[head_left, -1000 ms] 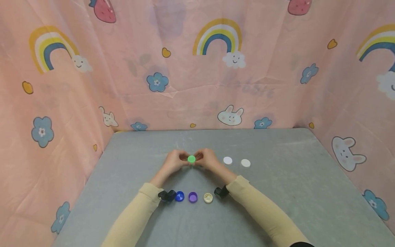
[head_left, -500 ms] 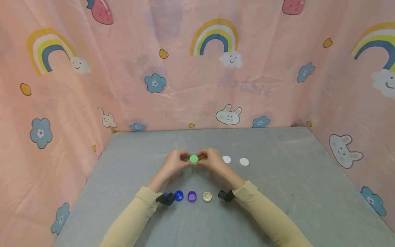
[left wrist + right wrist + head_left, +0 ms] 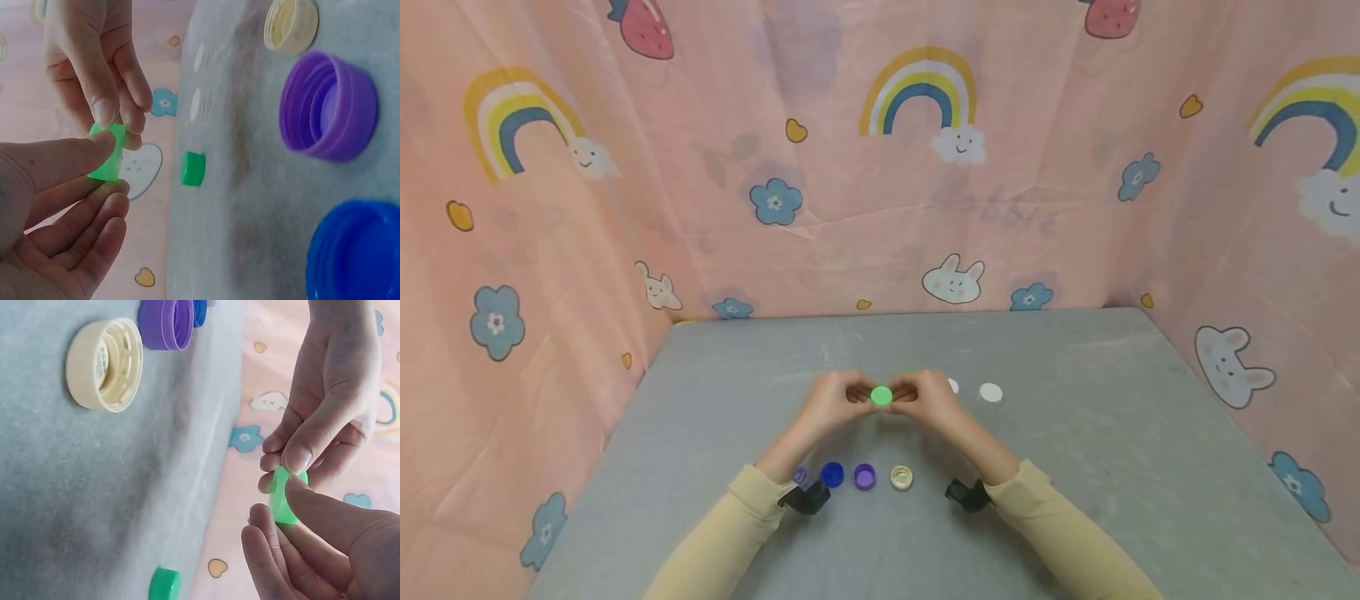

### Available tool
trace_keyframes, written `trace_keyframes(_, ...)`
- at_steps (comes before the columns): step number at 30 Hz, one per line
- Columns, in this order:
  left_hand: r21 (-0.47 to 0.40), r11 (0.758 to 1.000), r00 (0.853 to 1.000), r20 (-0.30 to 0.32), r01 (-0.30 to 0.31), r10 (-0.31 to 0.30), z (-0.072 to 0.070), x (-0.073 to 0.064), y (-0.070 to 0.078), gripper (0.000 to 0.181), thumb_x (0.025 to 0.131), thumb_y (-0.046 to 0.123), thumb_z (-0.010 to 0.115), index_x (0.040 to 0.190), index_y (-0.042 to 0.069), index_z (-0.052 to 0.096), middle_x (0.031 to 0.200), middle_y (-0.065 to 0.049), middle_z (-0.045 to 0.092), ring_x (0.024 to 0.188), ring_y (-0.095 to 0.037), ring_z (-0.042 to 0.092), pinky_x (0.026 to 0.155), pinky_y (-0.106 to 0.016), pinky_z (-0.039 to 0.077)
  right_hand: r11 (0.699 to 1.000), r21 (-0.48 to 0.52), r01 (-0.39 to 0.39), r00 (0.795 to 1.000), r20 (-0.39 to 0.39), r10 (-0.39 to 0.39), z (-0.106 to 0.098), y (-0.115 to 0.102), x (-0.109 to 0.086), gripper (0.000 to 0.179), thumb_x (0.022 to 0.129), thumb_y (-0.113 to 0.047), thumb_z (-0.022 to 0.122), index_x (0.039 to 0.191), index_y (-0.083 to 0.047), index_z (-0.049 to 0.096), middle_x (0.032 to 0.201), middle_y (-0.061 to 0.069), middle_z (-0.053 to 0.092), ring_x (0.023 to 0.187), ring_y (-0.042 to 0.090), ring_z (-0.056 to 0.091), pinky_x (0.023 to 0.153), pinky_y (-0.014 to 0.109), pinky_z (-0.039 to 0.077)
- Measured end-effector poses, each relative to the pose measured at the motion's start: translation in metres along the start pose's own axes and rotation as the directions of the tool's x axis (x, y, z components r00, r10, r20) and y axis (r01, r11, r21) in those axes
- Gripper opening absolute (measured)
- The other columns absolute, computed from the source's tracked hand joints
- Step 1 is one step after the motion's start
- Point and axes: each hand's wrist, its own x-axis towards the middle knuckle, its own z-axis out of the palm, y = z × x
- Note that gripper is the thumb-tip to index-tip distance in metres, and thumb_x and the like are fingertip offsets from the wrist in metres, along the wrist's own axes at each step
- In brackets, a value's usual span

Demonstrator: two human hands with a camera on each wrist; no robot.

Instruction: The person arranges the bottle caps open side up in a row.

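We see the left hand (image 3: 831,402) and right hand (image 3: 931,398) each pinching the green cap (image 3: 881,396) above the table (image 3: 1112,467); we can read no writing on it.

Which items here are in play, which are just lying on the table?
In play:
left hand
right hand
light green cap, pinched by both

Lying about:
second green cap
blue cap
purple cap
cream cap
two white caps
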Motion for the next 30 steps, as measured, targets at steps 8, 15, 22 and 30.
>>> trace_keyframes(8, 0.002, 1.000, 0.999, 0.041, -0.011, 0.011, 0.011, -0.005, 0.009, 0.022, 0.076, 0.016, 0.079, 0.096, 0.009, 0.072, 0.086, -0.001, 0.071, 0.075, -0.008, 0.065, 0.070, -0.020, 0.052, 1.000, -0.023, 0.014, 1.000, -0.011, -0.014, -0.007, 0.004, -0.019, 0.024, 0.077, -0.012, 0.078, 0.097, -0.001, 0.071, 0.088, 0.011, 0.073, 0.079, 0.020, 0.070, 0.067, 0.025, 0.056)
trace_keyframes(15, -0.020, 1.000, 0.997, 0.078, -0.020, 0.022, 0.024, -0.009, 0.015, 0.023, 0.076, 0.015, 0.079, 0.097, 0.009, 0.072, 0.087, -0.001, 0.072, 0.076, -0.008, 0.065, 0.070, -0.019, 0.052, 0.999, -0.033, 0.017, 1.000, 0.001, -0.017, -0.013, 0.012, -0.034, 0.022, 0.077, -0.011, 0.078, 0.096, -0.002, 0.071, 0.087, 0.010, 0.073, 0.078, 0.020, 0.071, 0.067, 0.024, 0.055)
trace_keyframes(22, -0.052, 0.997, 0.993, 0.093, -0.064, 0.069, 0.036, -0.012, 0.019, 0.025, 0.076, 0.016, 0.079, 0.097, 0.006, 0.071, 0.086, -0.005, 0.072, 0.075, -0.009, 0.066, 0.069, -0.018, 0.052, 0.998, -0.049, 0.031, 1.000, 0.003, -0.030, -0.017, 0.017, -0.047, 0.021, 0.076, -0.011, 0.078, 0.095, -0.003, 0.071, 0.086, 0.009, 0.073, 0.076, 0.018, 0.070, 0.065, 0.020, 0.054)
trace_keyframes(30, -0.087, 0.993, 0.989, 0.119, -0.078, 0.088, 0.049, -0.015, 0.020, 0.023, 0.076, 0.018, 0.079, 0.096, 0.009, 0.071, 0.085, -0.001, 0.072, 0.075, -0.006, 0.065, 0.069, -0.018, 0.052, 0.995, -0.079, 0.063, 0.998, 0.004, -0.063, -0.021, 0.025, -0.060, 0.019, 0.077, -0.010, 0.077, 0.094, -0.004, 0.072, 0.085, 0.008, 0.073, 0.074, 0.017, 0.070, 0.064, 0.020, 0.054)
